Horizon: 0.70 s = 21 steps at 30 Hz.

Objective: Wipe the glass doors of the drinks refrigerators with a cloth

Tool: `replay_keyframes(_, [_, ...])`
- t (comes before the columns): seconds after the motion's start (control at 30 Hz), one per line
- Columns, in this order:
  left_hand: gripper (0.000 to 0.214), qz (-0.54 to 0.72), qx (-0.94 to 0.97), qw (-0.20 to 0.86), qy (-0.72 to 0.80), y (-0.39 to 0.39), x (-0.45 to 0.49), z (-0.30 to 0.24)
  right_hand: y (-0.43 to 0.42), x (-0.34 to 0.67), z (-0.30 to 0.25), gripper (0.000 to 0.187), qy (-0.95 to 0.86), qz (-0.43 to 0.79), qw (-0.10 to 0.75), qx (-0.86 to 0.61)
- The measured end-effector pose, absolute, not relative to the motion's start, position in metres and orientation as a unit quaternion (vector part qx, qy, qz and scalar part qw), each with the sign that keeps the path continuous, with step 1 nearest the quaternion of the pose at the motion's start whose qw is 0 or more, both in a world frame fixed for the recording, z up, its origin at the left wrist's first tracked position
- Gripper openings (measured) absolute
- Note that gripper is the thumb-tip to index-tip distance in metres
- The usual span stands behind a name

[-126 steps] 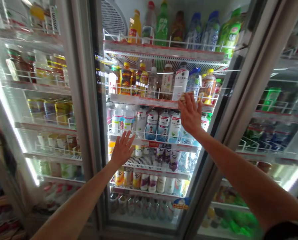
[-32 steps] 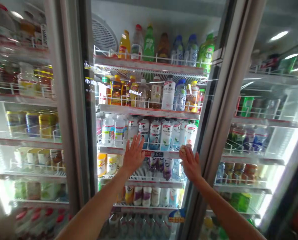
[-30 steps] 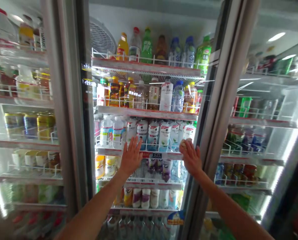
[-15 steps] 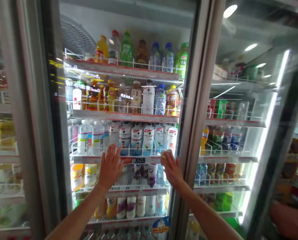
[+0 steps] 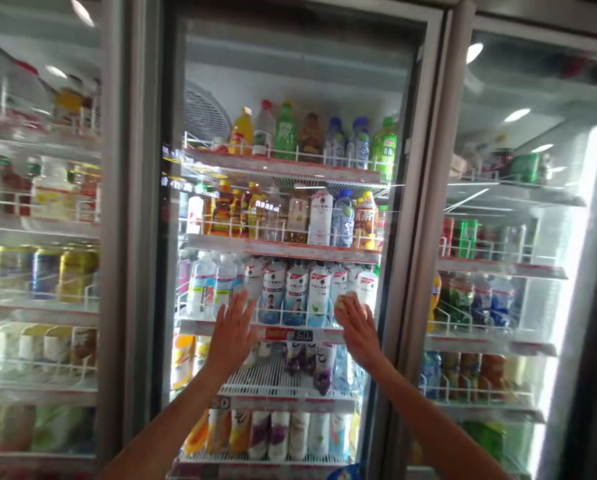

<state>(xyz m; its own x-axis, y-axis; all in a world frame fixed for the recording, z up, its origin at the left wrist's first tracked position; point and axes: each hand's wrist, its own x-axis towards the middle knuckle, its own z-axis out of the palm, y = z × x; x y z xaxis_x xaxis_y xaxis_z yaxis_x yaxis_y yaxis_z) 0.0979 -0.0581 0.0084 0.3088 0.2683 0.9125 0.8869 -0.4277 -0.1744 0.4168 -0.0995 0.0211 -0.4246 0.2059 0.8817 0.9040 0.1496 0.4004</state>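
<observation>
My left hand (image 5: 233, 337) is raised in front of the glass door (image 5: 303, 57) of a drinks fridge, fingers stretched out and nothing in it. A small crumpled pale wad (image 5: 342, 304), perhaps cloth or tissue, is held under the fingers of my right hand (image 5: 361, 333). That hand is up near the door's right side. Whether either palm touches the glass, I cannot tell. Behind my hands runs a shelf edge with a price tag (image 5: 301, 335). White-labelled bottles (image 5: 319, 293) stand in a row on that shelf.
A metal door frame (image 5: 428, 220) rises to the right of my right hand, and another upright (image 5: 143, 220) stands on the left. Further fridge sections with cans (image 5: 73, 273) and bottles (image 5: 461, 300) flank this one. Lamp reflections (image 5: 517, 115) show on the glass.
My view has turned left and up, so the shelves sit further right and lower. Both hands have shifted slightly left against the shelf behind them, keeping much the same pose.
</observation>
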Motion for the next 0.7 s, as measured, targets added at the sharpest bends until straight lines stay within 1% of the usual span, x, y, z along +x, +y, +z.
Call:
replay_keyframes(0.07, [0.047, -0.437, -0.715, 0.366, -0.405, -0.053, 0.09, 0.019, -0.091, 0.412, 0.042, 0.059, -0.66, -0.514, 0.356, -0.416])
replay_keyframes(0.2, [0.045, -0.416, -0.729, 0.379, -0.391, -0.049, 0.075, 0.031, -0.058, 0.38, 0.149, 0.057, -0.563, -0.512, 0.463, -0.454])
replay_keyframes(0.27, [0.046, -0.4, -0.744, 0.378, -0.378, -0.05, 0.066, 0.032, -0.045, 0.347, 0.174, 0.057, -0.548, -0.503, 0.488, -0.456])
replay_keyframes(0.33, [0.048, -0.389, -0.756, 0.379, -0.364, -0.05, 0.054, 0.033, -0.04, 0.305, 0.157, 0.056, -0.593, -0.504, 0.458, -0.43])
replay_keyframes(0.43, [0.05, -0.383, -0.763, 0.377, -0.358, -0.049, 0.035, 0.037, -0.044, 0.249, 0.089, 0.052, -0.705, -0.51, 0.345, -0.353])
replay_keyframes(0.5, [0.051, -0.388, -0.757, 0.373, -0.372, -0.047, 0.024, 0.039, -0.048, 0.231, 0.063, 0.049, -0.747, -0.516, 0.282, -0.31])
replay_keyframes(0.57, [0.053, -0.394, -0.752, 0.368, -0.38, -0.042, 0.015, 0.041, -0.047, 0.23, 0.075, 0.049, -0.748, -0.53, 0.257, -0.305])
replay_keyframes(0.6, [0.054, -0.397, -0.751, 0.366, -0.38, -0.04, 0.012, 0.042, -0.045, 0.233, 0.094, 0.051, -0.731, -0.537, 0.268, -0.325])
replay_keyframes(0.63, [0.055, -0.402, -0.751, 0.364, -0.377, -0.037, 0.01, 0.043, -0.042, 0.237, 0.117, 0.053, -0.704, -0.542, 0.29, -0.356])
replay_keyframes(0.7, [0.056, -0.417, -0.746, 0.36, -0.374, -0.03, 0.007, 0.049, -0.036, 0.244, 0.158, 0.056, -0.627, -0.535, 0.371, -0.428])
